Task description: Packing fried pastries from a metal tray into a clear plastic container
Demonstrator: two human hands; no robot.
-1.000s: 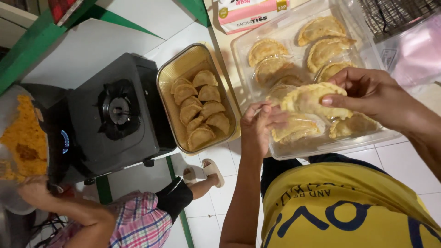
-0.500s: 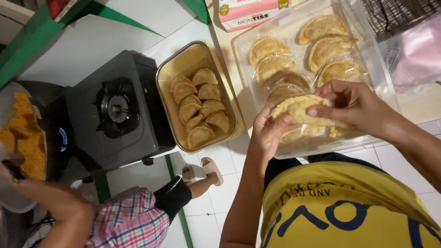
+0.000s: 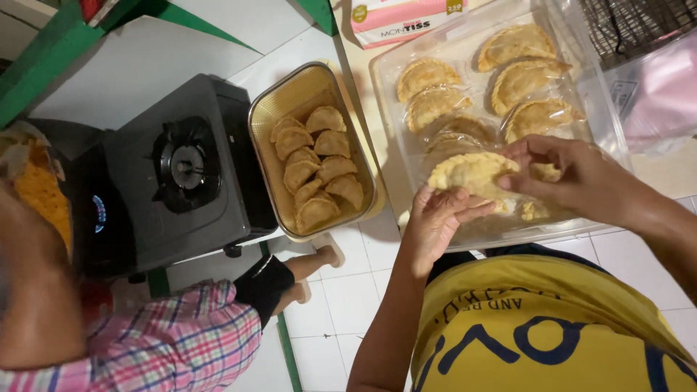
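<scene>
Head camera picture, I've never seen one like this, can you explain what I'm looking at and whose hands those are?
The camera sits on a person's head and looks straight down, so the yellow shirt is their own chest. Their left hand and right hand together hold one half-moon pastry. Below it is a clear plastic tray of similar pastries, some wrapped. Beside it stand a metal pan with smaller pastries and a black gas stove. The plaid sleeve belongs to another person.
</scene>
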